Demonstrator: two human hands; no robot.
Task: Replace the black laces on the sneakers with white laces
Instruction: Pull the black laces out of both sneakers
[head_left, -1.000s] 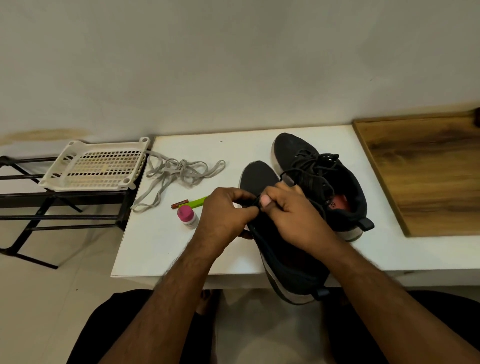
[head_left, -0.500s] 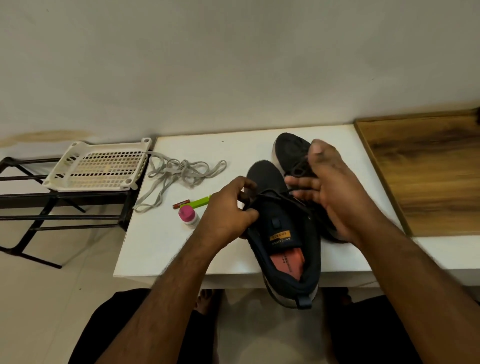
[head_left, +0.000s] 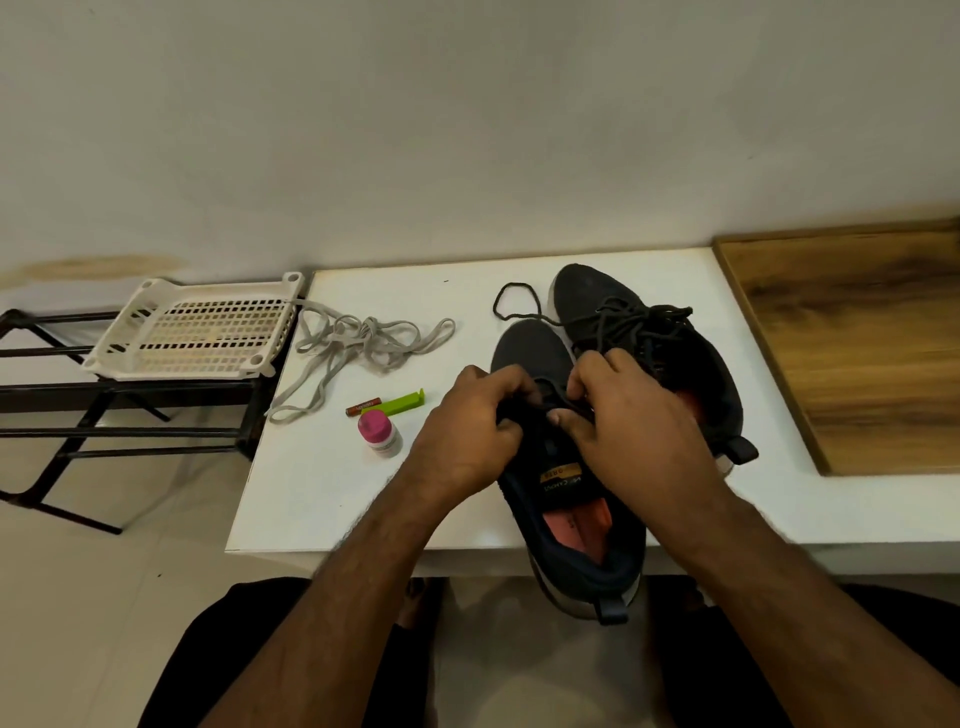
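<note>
Sneakers, black, one pair, on the white table (head_left: 322, 483). Near sneaker (head_left: 563, 499): heel overhanging the near edge, toe pointing far, tongue label and orange insole showing. Far sneaker (head_left: 649, 332): just right of and beyond the first, touching it, its black lace (head_left: 631, 317) loosened and bunched over the eyelets, one loop (head_left: 514, 301) trailing onto the table to the left of the toe.

Left hand (head_left: 470, 431): fingers curled against the left side of the near sneaker at the lower eyelets, gripping the upper. Right hand (head_left: 628, 415): fingers curled over the same spot from the right, thumb pressed down; it appears to pinch a strand of black lace, though the strand is mostly hidden between the hands.

Step in hand, by judgement: unthreading the black lace from the near sneaker, early in the task. Next move calls for drawing the strand out through each eyelet in turn while the other hand steadies the sneaker.

White laces (head_left: 358, 343): loose tangle, far left on the table, well apart from the sneakers, untouched.

Small items between laces and hands: battery (head_left: 363, 405), green clip (head_left: 397, 402), pink-capped bottle (head_left: 379, 434).

Surroundings: white plastic tray (head_left: 192, 332) on a black metal rack (head_left: 67, 431) to the left; wooden board (head_left: 852, 343) to the right; plain wall beyond.
</note>
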